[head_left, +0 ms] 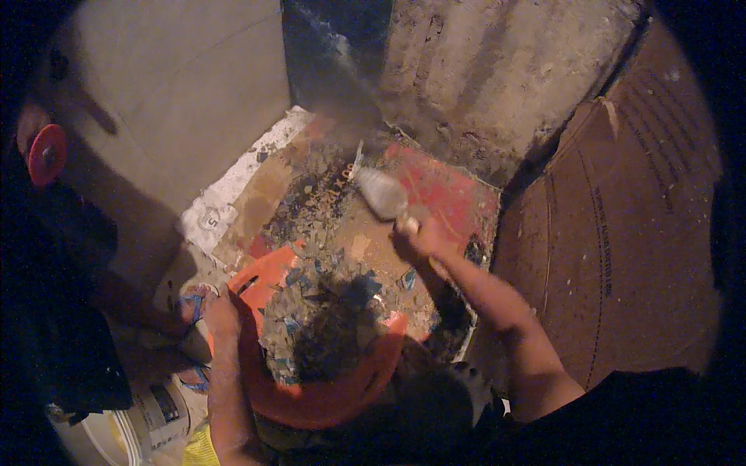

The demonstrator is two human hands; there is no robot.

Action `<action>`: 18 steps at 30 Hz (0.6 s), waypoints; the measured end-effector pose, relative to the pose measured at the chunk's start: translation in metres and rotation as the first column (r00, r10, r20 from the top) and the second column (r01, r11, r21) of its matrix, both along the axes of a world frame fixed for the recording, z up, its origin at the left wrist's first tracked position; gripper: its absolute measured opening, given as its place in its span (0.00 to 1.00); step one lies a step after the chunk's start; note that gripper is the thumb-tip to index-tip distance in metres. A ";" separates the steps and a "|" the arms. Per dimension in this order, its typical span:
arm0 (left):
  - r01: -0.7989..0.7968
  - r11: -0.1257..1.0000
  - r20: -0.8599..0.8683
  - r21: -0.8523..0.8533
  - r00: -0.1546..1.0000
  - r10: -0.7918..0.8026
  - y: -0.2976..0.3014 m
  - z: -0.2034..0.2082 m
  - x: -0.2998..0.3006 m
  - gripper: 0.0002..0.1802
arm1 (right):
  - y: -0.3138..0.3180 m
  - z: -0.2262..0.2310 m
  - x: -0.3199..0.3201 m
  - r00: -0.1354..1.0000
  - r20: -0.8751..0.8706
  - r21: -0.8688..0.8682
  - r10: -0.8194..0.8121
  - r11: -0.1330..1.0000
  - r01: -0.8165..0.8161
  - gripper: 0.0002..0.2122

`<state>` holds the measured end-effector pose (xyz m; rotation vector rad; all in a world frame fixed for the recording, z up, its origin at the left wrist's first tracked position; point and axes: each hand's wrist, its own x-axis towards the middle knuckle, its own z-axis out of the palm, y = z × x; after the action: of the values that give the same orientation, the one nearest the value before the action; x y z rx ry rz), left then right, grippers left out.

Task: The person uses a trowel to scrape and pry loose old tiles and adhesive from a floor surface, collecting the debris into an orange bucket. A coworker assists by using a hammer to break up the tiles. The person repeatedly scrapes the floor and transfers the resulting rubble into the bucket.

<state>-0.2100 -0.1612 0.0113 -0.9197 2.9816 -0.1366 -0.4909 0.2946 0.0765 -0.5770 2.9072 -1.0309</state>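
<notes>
A trowel (382, 194) is grasped by the right grip (412, 237), an orange tub (322, 408) by the left grip (221, 314); rubble (284, 320) is gathered between, debris (315, 186) strewn beyond.

You wear this wide fisheye camera on your head, the left one of a side-by-side pair, and it looks steeply down and ahead over your work. Your bare left hand (220, 314) and bare right hand (412, 237) show within close reach, their forearms entering from below. The curved orange plastic tub (326, 408) sits near you, low in view; the dark, narrow upright strip (334, 46) stands farther off at top centre. The brown printed cardboard sheet (622, 233) bends along the right rim.
</notes>
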 end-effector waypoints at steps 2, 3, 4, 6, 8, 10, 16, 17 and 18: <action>0.014 1.000 -0.021 0.027 1.000 -0.014 0.013 0.007 -0.012 0.27 | 0.019 -0.017 -0.074 0.960 0.217 -0.055 -0.176 0.980 0.192 0.12; 0.027 0.999 0.004 0.019 1.000 -0.027 0.010 0.002 -0.016 0.27 | 0.027 -0.008 -0.110 0.924 0.294 -0.055 -0.246 0.961 0.273 0.11; 0.018 1.000 0.045 -0.009 0.999 -0.017 -0.004 -0.004 -0.007 0.27 | 0.015 -0.006 -0.119 0.913 0.312 -0.050 -0.263 0.955 0.293 0.11; -0.005 1.000 0.087 -0.016 0.996 0.006 -0.014 0.000 0.003 0.28 | 0.000 0.006 -0.123 0.919 0.267 -0.011 -0.291 0.952 0.304 0.13; -0.016 0.999 0.084 0.043 0.996 0.012 0.005 0.019 -0.006 0.28 | 0.009 0.001 -0.124 0.955 0.184 0.043 -0.233 0.972 0.229 0.14; 0.008 0.999 0.030 0.051 0.999 -0.009 0.021 0.030 -0.014 0.29 | 0.031 -0.018 -0.116 0.982 0.165 0.082 -0.095 0.993 0.083 0.15; 0.145 0.988 -0.110 -0.061 0.982 -0.151 0.018 0.015 -0.005 0.31 | 0.070 -0.080 -0.117 0.963 0.205 0.216 -0.175 0.968 0.130 0.16; 0.121 0.991 -0.080 -0.060 0.989 -0.125 0.015 0.019 0.007 0.31 | 0.050 -0.081 -0.113 0.957 0.245 0.290 -0.155 0.954 0.080 0.16; 0.092 0.995 -0.016 -0.041 0.996 -0.093 0.013 0.024 0.020 0.32 | 0.038 -0.076 -0.111 0.949 0.283 0.360 -0.137 0.932 0.027 0.17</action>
<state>-0.1900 -0.1483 0.0356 -0.7904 3.0498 -0.1915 -0.6022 0.3324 0.0007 -0.2529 2.7547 -0.5180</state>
